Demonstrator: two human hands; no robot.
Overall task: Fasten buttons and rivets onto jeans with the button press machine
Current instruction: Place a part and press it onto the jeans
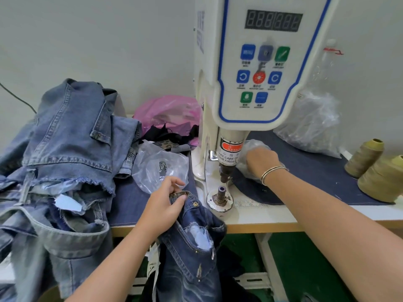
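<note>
Denim waistband of the dark jeans (192, 216) sits pinched in the left hand (165, 203), just beside the lower die (220, 194) — the right hand (260, 159) digs into a plastic bag (255, 147), grip unclear. Best seat the fastener squarely before pressing — fingers clear.

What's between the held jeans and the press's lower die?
Nothing visible. The left hand grips the dark jeans at the waistband, just left of the lower die. The right hand is in a plastic bag behind it.
</note>
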